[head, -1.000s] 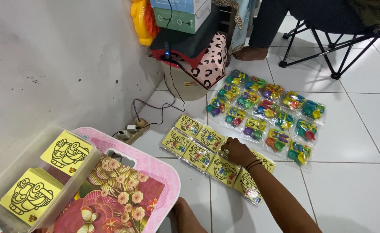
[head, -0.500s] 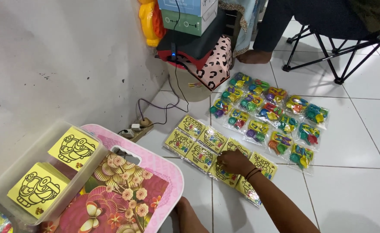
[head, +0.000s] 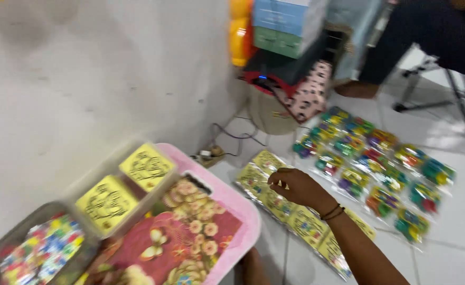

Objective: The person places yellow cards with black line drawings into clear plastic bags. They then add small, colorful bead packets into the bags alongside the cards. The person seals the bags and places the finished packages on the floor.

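At frame centre, the right hand (head: 296,187) hovers with fingers curled, grasping nothing, over yellow packets (head: 274,198) on the tiled floor (head: 454,232); the left hand is unseen.

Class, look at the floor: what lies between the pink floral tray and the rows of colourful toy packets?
In the head view, yellow packets lie between the pink floral tray and the colourful toy packets, with the right hand over them.
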